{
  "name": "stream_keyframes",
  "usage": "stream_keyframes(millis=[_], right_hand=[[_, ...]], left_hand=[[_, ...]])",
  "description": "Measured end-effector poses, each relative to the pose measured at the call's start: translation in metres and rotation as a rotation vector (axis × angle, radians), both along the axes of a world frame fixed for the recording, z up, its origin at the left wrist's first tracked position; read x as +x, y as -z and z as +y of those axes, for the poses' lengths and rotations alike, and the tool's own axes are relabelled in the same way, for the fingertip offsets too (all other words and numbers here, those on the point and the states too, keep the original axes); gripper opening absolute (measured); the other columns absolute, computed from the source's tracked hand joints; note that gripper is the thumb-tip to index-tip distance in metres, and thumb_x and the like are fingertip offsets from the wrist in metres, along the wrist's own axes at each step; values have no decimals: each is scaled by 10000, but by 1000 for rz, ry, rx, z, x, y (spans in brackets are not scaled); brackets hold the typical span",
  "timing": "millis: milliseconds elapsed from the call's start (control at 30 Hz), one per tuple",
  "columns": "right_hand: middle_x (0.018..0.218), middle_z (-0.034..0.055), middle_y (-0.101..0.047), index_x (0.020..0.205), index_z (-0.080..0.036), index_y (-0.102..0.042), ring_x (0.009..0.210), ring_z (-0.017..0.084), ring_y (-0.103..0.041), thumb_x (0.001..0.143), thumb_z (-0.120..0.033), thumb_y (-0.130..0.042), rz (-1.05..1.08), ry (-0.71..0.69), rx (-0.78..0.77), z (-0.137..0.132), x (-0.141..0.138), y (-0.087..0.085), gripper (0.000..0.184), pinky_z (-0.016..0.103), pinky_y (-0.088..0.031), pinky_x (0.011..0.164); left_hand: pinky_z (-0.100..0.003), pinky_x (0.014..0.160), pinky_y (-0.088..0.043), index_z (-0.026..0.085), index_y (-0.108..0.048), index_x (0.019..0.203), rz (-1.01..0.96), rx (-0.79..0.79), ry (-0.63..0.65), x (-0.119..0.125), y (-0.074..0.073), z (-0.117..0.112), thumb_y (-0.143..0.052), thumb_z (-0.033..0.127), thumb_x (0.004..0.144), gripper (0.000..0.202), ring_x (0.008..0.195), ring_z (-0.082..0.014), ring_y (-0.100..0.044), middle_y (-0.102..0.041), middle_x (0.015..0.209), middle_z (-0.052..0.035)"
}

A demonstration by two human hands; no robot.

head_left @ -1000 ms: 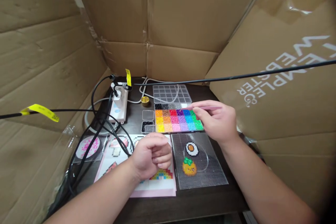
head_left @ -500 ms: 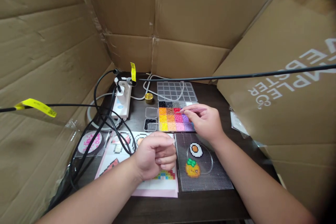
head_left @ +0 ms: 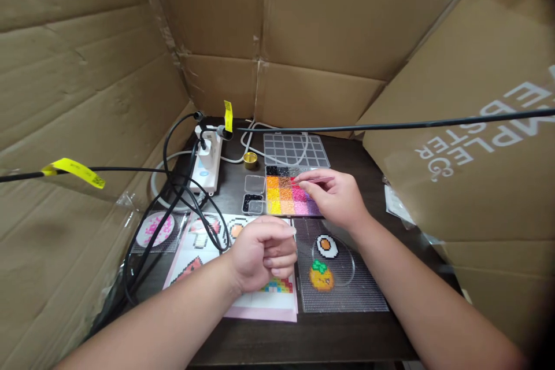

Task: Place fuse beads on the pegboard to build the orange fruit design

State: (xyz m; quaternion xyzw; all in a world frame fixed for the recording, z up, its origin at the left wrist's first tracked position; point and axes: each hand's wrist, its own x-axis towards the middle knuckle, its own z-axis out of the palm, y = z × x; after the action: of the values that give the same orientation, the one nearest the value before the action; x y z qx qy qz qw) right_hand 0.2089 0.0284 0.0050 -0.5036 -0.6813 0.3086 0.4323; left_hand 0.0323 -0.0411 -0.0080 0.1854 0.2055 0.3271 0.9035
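My right hand [head_left: 340, 196] pinches a pair of pink tweezers [head_left: 318, 180], their tips over the brown and red compartments of the bead box [head_left: 286, 206]. Small beads sorted by colour fill the box; my fingers hide part of its right side. My left hand [head_left: 264, 255] is loosely curled with nothing visible in it, above a printed pattern sheet [head_left: 260, 307] of pixel pictures. To the right, the clear pegboard [head_left: 355, 295] bears a fried-egg bead design [head_left: 326, 247] and an orange pineapple-like bead design [head_left: 321, 276].
The box's clear lid [head_left: 297, 150] lies behind it. Left of the box are a small case of black beads [head_left: 252, 203] and a gold cup [head_left: 250, 160]. Black cables [head_left: 173, 205] loop from a power strip [head_left: 207, 166] across a dish of pink beads [head_left: 155, 229]. Cardboard walls [head_left: 321, 29] surround the table.
The tweezer tips have shifted slightly left over the bead box, toward the brown beads. My left hand stays curled over the sheet. The whole view has shifted a little.
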Motion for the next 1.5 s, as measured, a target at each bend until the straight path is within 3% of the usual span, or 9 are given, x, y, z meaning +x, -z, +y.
stream_keyframes(millis=[133,400,1033,1500], right_hand=[[857,67,-775,810,-190,-747,795,201,-728,771,-279,-681,39,-84,-70,5,-8,-3,118,331,-577,755],[847,106,-771,819,-166,-725,807,226,-731,760,-322,-684,89,-76,-219,10,-10,25,171,371,-579,759],[777,80,-768,738,-176,-694,732,206,-726,735,-349,-692,107,-63,-213,7,-15,26,172,326,-563,671],[790,79,-775,731,-188,-698,785,221,-740,744,-323,-684,148,-12,-152,10,-13,28,136,332,-574,717]], left_hand=[[-202,410,-126,176,-169,477,-1,5,-1,0,-1,-2,-681,233,690,557,357,-34,-144,-143,410,78],[-207,414,-124,174,-167,478,-1,-8,-3,0,-2,1,-671,233,699,553,360,-34,-146,-143,413,76],[-196,405,-131,175,-169,482,-26,3,13,-1,-4,-1,-678,238,705,560,361,-32,-136,-137,409,80],[-197,408,-131,175,-167,489,-19,1,9,0,-3,0,-677,240,709,559,363,-31,-138,-139,412,81]])
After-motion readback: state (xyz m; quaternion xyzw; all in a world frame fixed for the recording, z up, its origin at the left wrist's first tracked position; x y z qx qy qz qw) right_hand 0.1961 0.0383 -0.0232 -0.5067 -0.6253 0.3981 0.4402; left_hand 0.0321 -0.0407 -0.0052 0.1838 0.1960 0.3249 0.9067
